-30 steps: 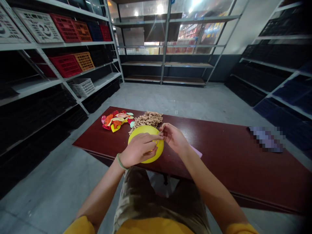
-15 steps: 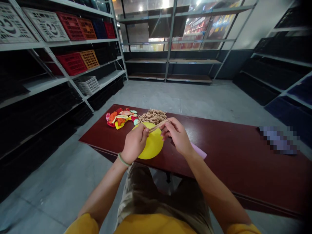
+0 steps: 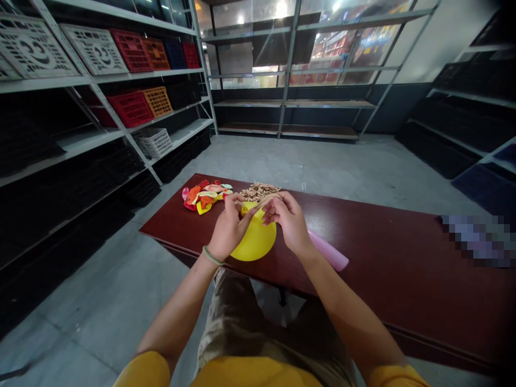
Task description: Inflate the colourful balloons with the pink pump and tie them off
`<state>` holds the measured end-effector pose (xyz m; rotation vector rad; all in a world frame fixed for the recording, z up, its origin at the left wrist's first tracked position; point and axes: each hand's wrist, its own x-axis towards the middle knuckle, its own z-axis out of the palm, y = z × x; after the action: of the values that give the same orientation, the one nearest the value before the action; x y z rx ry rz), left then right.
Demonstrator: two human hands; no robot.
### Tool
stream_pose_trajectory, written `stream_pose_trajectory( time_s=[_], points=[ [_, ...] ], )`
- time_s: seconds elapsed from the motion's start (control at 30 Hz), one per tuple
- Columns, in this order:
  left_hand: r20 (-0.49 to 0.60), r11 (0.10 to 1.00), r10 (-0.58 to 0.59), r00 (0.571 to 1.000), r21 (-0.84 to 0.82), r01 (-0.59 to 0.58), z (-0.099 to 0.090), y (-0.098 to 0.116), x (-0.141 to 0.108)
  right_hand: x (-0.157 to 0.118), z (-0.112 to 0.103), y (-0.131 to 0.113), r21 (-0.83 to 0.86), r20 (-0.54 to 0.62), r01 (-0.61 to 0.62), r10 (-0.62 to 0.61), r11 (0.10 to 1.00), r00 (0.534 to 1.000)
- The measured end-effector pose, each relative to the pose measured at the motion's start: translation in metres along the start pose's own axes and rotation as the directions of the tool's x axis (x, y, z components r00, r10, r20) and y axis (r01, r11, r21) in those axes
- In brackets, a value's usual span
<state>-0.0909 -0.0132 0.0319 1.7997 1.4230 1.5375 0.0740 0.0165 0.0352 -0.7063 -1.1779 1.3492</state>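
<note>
A round, inflated yellow balloon (image 3: 255, 239) sits below and between my two hands, over the table's near edge. My left hand (image 3: 229, 228), with a pale green band at the wrist, closes at the balloon's yellow neck (image 3: 244, 209); its thumb points toward the other hand. The fingers of my right hand (image 3: 289, 220) pinch a thin tan strand (image 3: 265, 201) that reaches across to the left thumb. Whether the strand loops around the neck, I cannot tell. Behind the balloon lies a heap of similar tan strands (image 3: 259, 191). Flat balloons (image 3: 205, 196) in several colours are piled to its left.
A pink-purple tube-like thing (image 3: 328, 250) lies on the dark red table (image 3: 387, 252), beside my right forearm. A blurred-out item (image 3: 478, 239) rests at the right end. Shelving with plastic crates (image 3: 131, 109) stands left; more racks (image 3: 286, 102) stand behind.
My left fingers have opened somewhat and its thumb now stretches toward my right hand. The yellow neck shows now. The view has shifted slightly, and more of the pink-purple thing is visible.
</note>
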Motion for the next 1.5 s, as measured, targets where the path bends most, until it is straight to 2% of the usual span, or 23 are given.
stream_pose_trajectory(
  time_s=[0.07, 0.13, 0.23, 0.3, 0.37, 0.43, 0.5, 0.6, 0.67, 0.73, 0.83, 0.9, 1.03, 1.13, 1.23, 1.3, 1.4, 1.5],
  points=[
    [0.087, 0.998, -0.054, 0.995, -0.003, 0.055, -0.005, 0.006, 0.002, 0.000, -0.004, -0.001, -0.005, 0.002, 0.019, -0.019, 1.000, 1.000],
    [0.220, 0.993, -0.120, 0.968, 0.005, 0.121, -0.013, 0.012, 0.005, 0.000, -0.007, -0.004, -0.002, 0.000, 0.030, -0.030, 1.000, 1.000],
    [0.429, 0.977, -0.198, 0.881, 0.011, 0.215, -0.023, 0.021, 0.011, 0.003, -0.006, -0.010, 0.025, 0.040, 0.018, -0.019, 1.000, 0.999],
    [0.511, 0.971, -0.211, 0.833, 0.013, 0.239, -0.028, 0.025, 0.014, 0.006, -0.002, -0.013, 0.033, 0.095, 0.002, -0.005, 0.999, 0.995],
    [0.526, 0.968, -0.220, 0.822, 0.013, 0.251, -0.031, 0.026, 0.015, 0.010, 0.002, -0.016, 0.027, 0.137, -0.003, -0.001, 1.000, 0.991],
    [0.481, 0.958, -0.243, 0.842, -0.017, 0.286, -0.031, 0.027, 0.016, 0.013, 0.003, -0.017, 0.011, 0.149, 0.005, -0.007, 1.000, 0.989],
    [0.426, 0.936, -0.275, 0.862, -0.087, 0.342, -0.030, 0.027, 0.015, 0.016, 0.001, -0.017, -0.028, 0.115, 0.033, -0.029, 0.999, 0.993],
    [0.411, 0.891, -0.305, 0.859, -0.197, 0.410, -0.025, 0.026, 0.015, 0.017, -0.006, -0.021, -0.150, 0.066, 0.118, -0.109, 0.982, 0.992],
    [0.462, 0.874, -0.289, 0.838, -0.229, 0.428, -0.021, 0.026, 0.016, 0.015, -0.008, -0.028, -0.255, 0.117, 0.190, -0.165, 0.948, 0.979],
    [0.543, 0.872, -0.252, 0.801, -0.231, 0.431, -0.017, 0.027, 0.017, 0.014, -0.007, -0.036, -0.359, 0.224, 0.262, -0.190, 0.896, 0.956],
    [0.654, 0.884, -0.186, 0.733, -0.214, 0.416, -0.015, 0.028, 0.020, 0.015, 0.001, -0.048, -0.495, 0.391, 0.362, -0.170, 0.790, 0.905],
    [0.682, 0.886, -0.160, 0.714, -0.220, 0.409, -0.016, 0.029, 0.020, 0.017, 0.006, -0.051, -0.583, 0.447, 0.410, -0.144, 0.702, 0.883],
    [0.618, 0.873, -0.203, 0.760, -0.237, 0.426, -0.022, 0.026, 0.016, 0.023, 0.014, -0.046, -0.737, 0.424, 0.432, -0.141, 0.520, 0.894],
    [0.558, 0.875, -0.254, 0.790, -0.215, 0.433, -0.023, 0.020, 0.010, 0.025, 0.020, -0.039, -0.767, 0.411, 0.413, -0.117, 0.491, 0.904],
    [0.533, 0.885, -0.265, 0.804, -0.197, 0.423, -0.021, 0.015, 0.007, 0.027, 0.024, -0.035, -0.750, 0.425, 0.407, -0.091, 0.521, 0.900],
    [0.527, 0.880, -0.274, 0.804, -0.200, 0.431, -0.020, 0.013, 0.005, 0.028, 0.022, -0.035, -0.712, 0.432, 0.384, -0.065, 0.588, 0.900],
    [0.488, 0.843, -0.321, 0.812, -0.244, 0.480, -0.018, 0.012, 0.004, 0.026, 0.014, -0.036, -0.654, 0.377, 0.308, -0.055, 0.691, 0.924],
    [0.428, 0.799, -0.363, 0.827, -0.313, 0.513, -0.018, 0.010, 0.003, 0.019, 0.003, -0.038, -0.632, 0.363, 0.263, -0.021, 0.729, 0.932]
  ],
)
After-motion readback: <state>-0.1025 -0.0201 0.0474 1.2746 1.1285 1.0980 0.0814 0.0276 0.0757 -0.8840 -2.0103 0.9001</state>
